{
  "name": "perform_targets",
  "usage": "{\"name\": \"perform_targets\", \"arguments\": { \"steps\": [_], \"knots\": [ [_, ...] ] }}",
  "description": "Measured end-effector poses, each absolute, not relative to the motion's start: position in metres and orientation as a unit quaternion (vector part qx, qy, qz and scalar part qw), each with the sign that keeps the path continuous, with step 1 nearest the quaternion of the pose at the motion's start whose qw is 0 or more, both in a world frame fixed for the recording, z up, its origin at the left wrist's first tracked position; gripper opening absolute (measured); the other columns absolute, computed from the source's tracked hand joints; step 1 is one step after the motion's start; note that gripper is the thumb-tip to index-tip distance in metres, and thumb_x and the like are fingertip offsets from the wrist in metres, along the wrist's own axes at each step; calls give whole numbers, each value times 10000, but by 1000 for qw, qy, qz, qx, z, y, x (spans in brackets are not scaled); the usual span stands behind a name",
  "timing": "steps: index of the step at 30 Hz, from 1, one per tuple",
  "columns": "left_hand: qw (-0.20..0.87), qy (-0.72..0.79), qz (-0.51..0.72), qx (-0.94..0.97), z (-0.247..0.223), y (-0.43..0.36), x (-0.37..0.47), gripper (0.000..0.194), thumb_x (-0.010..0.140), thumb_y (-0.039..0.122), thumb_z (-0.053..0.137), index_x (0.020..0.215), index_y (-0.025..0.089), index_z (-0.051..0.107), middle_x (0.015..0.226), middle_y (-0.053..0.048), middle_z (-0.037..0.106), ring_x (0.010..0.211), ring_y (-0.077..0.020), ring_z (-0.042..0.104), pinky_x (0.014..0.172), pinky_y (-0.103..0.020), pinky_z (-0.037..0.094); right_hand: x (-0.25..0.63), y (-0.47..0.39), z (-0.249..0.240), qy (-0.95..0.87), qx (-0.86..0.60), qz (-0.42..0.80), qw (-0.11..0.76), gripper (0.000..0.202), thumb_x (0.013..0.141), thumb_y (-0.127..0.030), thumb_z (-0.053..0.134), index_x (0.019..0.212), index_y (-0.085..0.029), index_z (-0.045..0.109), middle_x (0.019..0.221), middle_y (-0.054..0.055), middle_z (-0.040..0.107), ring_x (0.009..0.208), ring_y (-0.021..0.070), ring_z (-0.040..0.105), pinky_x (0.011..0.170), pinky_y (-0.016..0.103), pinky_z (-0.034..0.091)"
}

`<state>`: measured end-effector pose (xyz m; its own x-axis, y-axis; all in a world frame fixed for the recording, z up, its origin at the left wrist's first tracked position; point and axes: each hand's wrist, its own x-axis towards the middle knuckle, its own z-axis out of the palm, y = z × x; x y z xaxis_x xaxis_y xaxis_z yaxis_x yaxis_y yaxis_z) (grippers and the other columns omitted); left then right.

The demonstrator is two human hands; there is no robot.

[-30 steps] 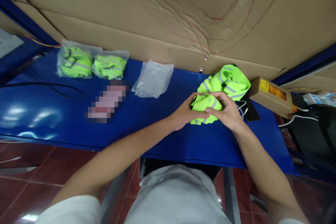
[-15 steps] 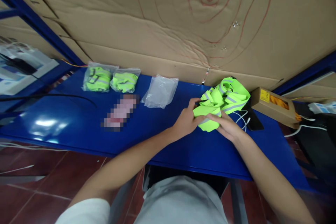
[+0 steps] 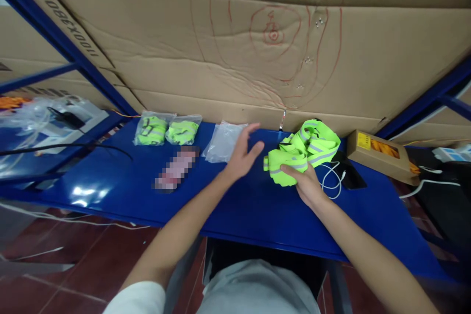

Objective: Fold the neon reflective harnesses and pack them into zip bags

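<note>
Neon bundle (image 3: 286, 164) — held by right hand (image 3: 309, 186) | left hand (image 3: 241, 158) — spread, apart | table edge (image 3: 272, 242) well away

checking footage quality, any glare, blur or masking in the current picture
Head view: white glare on the table, toward the left; head view: coarse pixel blocks mask a pinkish patch; head view: floor dim and soft; head view: striped green bundle in the right hand reads clearly.

Grey-striped lime-green cloth (image 3: 285, 161) was held in a folded bundle at right; clear plastic bags (image 3: 220, 143) were laid flat to its left.
</note>
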<state>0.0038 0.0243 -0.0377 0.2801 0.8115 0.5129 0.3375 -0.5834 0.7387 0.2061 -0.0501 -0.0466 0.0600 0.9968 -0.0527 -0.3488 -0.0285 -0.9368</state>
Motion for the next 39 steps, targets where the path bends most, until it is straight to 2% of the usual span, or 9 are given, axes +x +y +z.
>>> {"name": "perform_targets", "arguments": {
  "steps": [3, 5, 8, 11, 17, 22, 29, 33, 39],
  "knots": [
    [108, 644, 260, 711, -30, 51, -28, 815, 924, 575, 604, 1565, 181, 290, 1667, -259, 275, 1579, -439, 197, 1237, -706, 116, 214, -49, -42, -369, -445, 545, 607, 536, 661, -306, 939, 1148, -216, 735, 1168, 66, 790, 1108, 299, 737, 1004, 455, 585],
    [136, 682, 142, 705, -28, 60, -44, 857, 913, 479, 643, 1593, 134, 252, 1622, -330, 326, 1535, -520, 264, 1142, -832, 120, 218, -47, -42, -360, -451, 536, 617, 540, 667, -315, 936, 1157, -224, 729, 1167, 62, 790, 1111, 298, 739, 1006, 460, 587],
    [190, 603, 93, 769, -22, 56, -55, 921, 848, 398, 743, 1613, 279, 245, 1563, -202, 496, 1478, -419, 435, 1194, -779, 140, 221, -44, -42, -353, -461, 520, 627, 552, 661, -327, 939, 1161, -226, 727, 1183, 64, 786, 1125, 299, 737, 1013, 462, 588],
    [224, 496, 85, 835, -17, 43, -48, 1079, 769, 548, 809, 1621, 416, 160, 1667, -110, 372, 1539, -365, 354, 1234, -746, 60, 223, -41, -42, -349, -464, 504, 640, 573, 657, -340, 939, 1173, -221, 720, 1202, 72, 779, 1151, 305, 729, 1026, 467, 587],
    [117, 471, 104, 868, -39, 35, -13, 1219, 740, 784, 713, 1667, 259, 120, 1732, -233, 115, 1604, -465, 66, 1166, -807, -75, 225, -36, -48, -353, -477, 477, 648, 565, 665, -342, 931, 1168, -208, 711, 1217, 78, 770, 1185, 307, 717, 1066, 483, 570],
    [147, 436, 124, 879, -44, 34, -10, 1251, 754, 719, 753, 1671, 245, 47, 1620, -261, 383, 1531, -470, 307, 1174, -805, -16, 228, -35, -55, -435, -523, 393, 619, 559, 709, -379, 899, 1204, -209, 701, 1193, 80, 776, 1132, 303, 737, 1012, 494, 596],
    [307, 283, 254, 872, -18, 12, -6, 1303, 712, 693, 814, 1664, 297, 17, 1622, -194, 384, 1509, -380, 387, 1269, -616, 198, 260, -44, -29, -690, -480, 6, 542, 609, 712, -283, 862, 1298, -264, 697, 1266, 53, 751, 1148, 286, 726, 1035, 414, 571],
    [372, 228, 321, 840, -20, 14, -3, 1279, 708, 661, 837, 1659, 282, 71, 1585, -190, 411, 1461, -373, 448, 1218, -557, 334, 267, -46, -21, -740, -450, -94, 491, 580, 782, -251, 791, 1349, -266, 667, 1268, 64, 754, 1119, 292, 745, 1005, 410, 594],
    [347, 246, 330, 843, -17, 10, 0, 1186, 737, 654, 820, 1647, 279, 158, 1627, -172, 373, 1466, -372, 435, 1231, -547, 302, 266, -48, -25, -771, -430, -145, 446, 640, 835, -158, 709, 1448, -296, 589, 1360, 63, 710, 1222, 295, 704, 1075, 428, 567]
  ]
}}
